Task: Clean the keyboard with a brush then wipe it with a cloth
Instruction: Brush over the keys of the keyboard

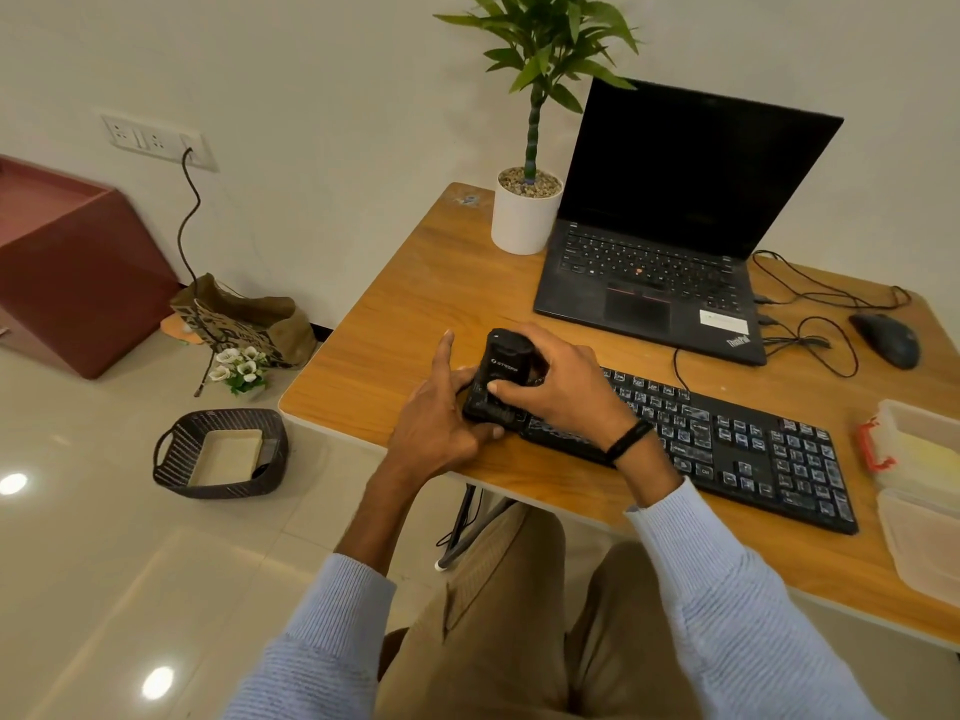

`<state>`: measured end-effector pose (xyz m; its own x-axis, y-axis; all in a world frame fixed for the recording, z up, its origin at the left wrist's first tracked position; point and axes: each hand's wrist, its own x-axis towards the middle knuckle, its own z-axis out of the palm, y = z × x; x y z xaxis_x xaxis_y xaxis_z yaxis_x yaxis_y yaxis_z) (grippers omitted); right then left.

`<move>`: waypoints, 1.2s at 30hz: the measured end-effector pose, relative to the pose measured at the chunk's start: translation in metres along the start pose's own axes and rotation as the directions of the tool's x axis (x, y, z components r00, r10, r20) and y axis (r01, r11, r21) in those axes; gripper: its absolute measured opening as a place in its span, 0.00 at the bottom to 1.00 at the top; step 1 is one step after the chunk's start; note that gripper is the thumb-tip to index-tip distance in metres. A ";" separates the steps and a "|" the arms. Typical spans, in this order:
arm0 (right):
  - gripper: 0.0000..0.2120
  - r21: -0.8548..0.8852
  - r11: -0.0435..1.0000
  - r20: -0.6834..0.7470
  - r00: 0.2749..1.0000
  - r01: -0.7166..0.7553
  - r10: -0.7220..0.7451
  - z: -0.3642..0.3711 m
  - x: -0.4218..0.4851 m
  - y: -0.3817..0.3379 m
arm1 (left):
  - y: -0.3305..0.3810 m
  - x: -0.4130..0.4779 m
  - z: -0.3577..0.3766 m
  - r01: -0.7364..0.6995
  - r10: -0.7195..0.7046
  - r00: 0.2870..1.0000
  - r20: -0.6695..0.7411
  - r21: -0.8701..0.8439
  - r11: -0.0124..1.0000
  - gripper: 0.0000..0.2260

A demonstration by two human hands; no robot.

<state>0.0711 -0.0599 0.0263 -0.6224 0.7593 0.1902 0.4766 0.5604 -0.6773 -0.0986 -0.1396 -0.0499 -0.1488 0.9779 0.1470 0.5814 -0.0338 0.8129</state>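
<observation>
A black keyboard [737, 449] lies on the wooden desk [415, 304], slanting toward the right front. Its keys look dusty. Over the keyboard's left end I hold a small black device [501, 376] with a white logo. My right hand [556, 387] grips it from the right side, thumb on its front. My left hand [441, 413] holds it from the left and below, with the index finger sticking up. No brush or cloth can be made out on the desk.
An open black laptop [665, 241] and a potted plant [527, 210] stand at the back. A black mouse [885, 337] with cables lies at the right. Clear plastic containers [919, 491] sit at the desk's right edge. A woven basket [221, 454] is on the floor.
</observation>
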 end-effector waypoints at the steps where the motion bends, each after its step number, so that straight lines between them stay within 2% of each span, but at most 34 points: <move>1: 0.26 -0.022 1.000 -0.037 0.999 -0.019 0.018 -0.004 0.001 0.001 | 0.000 0.000 0.000 0.006 -0.006 1.000 -0.006 0.001 1.000 0.60; 3: 0.26 -0.036 0.999 -0.058 0.998 -0.029 0.027 -0.006 0.001 0.001 | 0.000 0.001 0.000 0.011 -0.011 1.000 -0.013 0.005 1.000 0.59; 6: 0.24 0.029 0.999 0.081 0.997 -0.023 0.021 -0.001 -0.002 0.001 | -0.003 0.000 0.001 -0.028 0.028 1.000 -0.007 0.022 0.999 0.57; 7: 0.24 0.030 0.999 0.078 0.997 -0.026 0.023 0.001 -0.002 0.002 | -0.003 0.000 0.001 -0.028 0.028 1.000 -0.005 0.025 0.999 0.57; 10: 0.25 -0.001 0.998 -0.132 0.989 -0.065 0.064 -0.002 0.001 0.007 | -0.002 0.002 0.001 -0.002 0.002 1.000 -0.017 0.021 1.000 0.59; 11: 0.26 -0.004 0.998 -0.148 0.987 -0.067 0.066 -0.003 0.001 0.008 | -0.002 0.002 0.002 -0.001 0.002 1.000 -0.022 0.024 1.000 0.59; 14: 0.25 0.070 0.996 0.021 0.998 -0.058 0.056 -0.002 -0.001 0.009 | -0.004 0.001 0.002 -0.024 0.024 1.000 -0.012 0.032 0.999 0.57; 15: 0.24 0.068 0.996 0.036 0.998 -0.057 0.055 -0.002 -0.002 0.010 | -0.005 0.001 0.002 -0.026 0.026 1.000 -0.011 0.032 0.999 0.57; 16: 0.25 0.053 0.996 0.002 0.998 -0.066 0.066 -0.002 -0.001 0.011 | -0.005 0.002 0.002 -0.018 0.018 1.000 -0.013 0.031 0.999 0.57; 19: 0.24 -0.073 0.993 -0.227 0.971 -0.093 0.075 -0.007 0.004 0.015 | -0.004 0.002 0.004 -0.006 0.007 0.999 -0.033 0.035 0.999 0.59; 21: 0.22 -0.043 0.996 -0.282 0.957 -0.083 0.068 -0.007 0.005 0.014 | -0.003 0.002 0.003 -0.004 0.005 0.999 -0.036 0.034 0.999 0.59; 22: 0.21 0.016 0.997 -0.261 0.962 -0.076 0.077 -0.007 0.005 0.014 | -0.003 0.002 0.003 -0.007 0.008 0.999 -0.033 0.030 1.000 0.59; 24: 0.21 0.133 0.989 -0.130 0.988 -0.067 0.084 -0.007 0.006 0.013 | -0.003 0.001 0.001 -0.017 0.017 0.999 -0.027 0.019 1.000 0.58; 26: 0.23 0.161 0.985 0.012 0.998 -0.065 0.064 -0.004 0.008 0.015 | -0.003 0.000 0.001 -0.014 0.015 0.999 -0.028 0.008 1.000 0.58; 27: 0.25 0.138 0.988 0.027 0.998 -0.067 0.064 -0.002 0.011 0.017 | -0.003 0.000 0.001 -0.012 0.012 0.999 -0.031 0.002 1.000 0.58; 30: 0.26 0.040 0.995 -0.120 0.988 -0.090 0.094 0.000 0.023 0.020 | -0.002 -0.001 0.001 0.004 -0.005 0.999 -0.044 -0.005 1.000 0.58; 32: 0.24 -0.006 0.998 -0.134 0.989 -0.062 0.061 -0.003 0.032 0.018 | -0.002 -0.001 0.000 0.019 -0.019 0.999 -0.046 -0.007 1.000 0.59; 34: 0.23 0.030 0.999 0.047 0.999 -0.027 0.025 -0.005 0.040 0.012 | -0.003 0.000 0.000 0.028 -0.029 0.999 -0.042 -0.021 0.999 0.59; 36: 0.22 0.015 1.000 0.224 0.974 0.011 -0.014 -0.004 0.047 0.007 | -0.003 0.000 0.000 0.036 -0.037 0.998 -0.040 -0.038 0.999 0.59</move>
<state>0.0476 -0.0196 0.0332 -0.7522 0.6580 0.0350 0.4609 0.5634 -0.6856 -0.1004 -0.1398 -0.0524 -0.2024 0.9694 0.1390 0.5446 -0.0065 0.8387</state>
